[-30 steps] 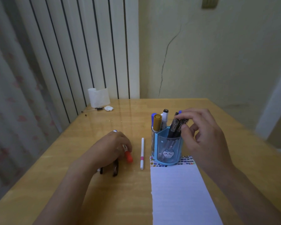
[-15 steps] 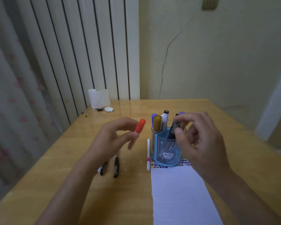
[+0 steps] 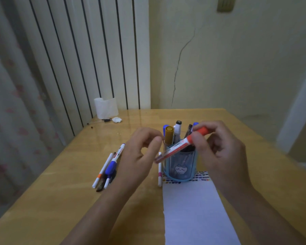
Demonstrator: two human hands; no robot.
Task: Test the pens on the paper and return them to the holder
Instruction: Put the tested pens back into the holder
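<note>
We cannot read any text. The red marker (image 3: 179,146) carries printing along its white barrel, too blurred to make out, and the blue-capped marker (image 3: 115,161) lying at nine o'clock from the holder (image 3: 181,165) bears small marks, equally illegible. The holder shows only a cartoon face.

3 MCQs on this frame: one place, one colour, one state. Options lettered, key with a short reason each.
1. Where does the pen holder stand?
A. at the paper's far end
B. beside the tissue roll
C. on the floor

2. What colour is the cap of the marker in the right hand?
A. green
B. red
C. black

3. How is the left hand?
A. flat on the paper
B. raised, gripping nothing
C. holding scissors

Key: A, its base meets the paper edge; B, red cap at the fingertips; B, fingers curled, not closed on any pen.
</note>
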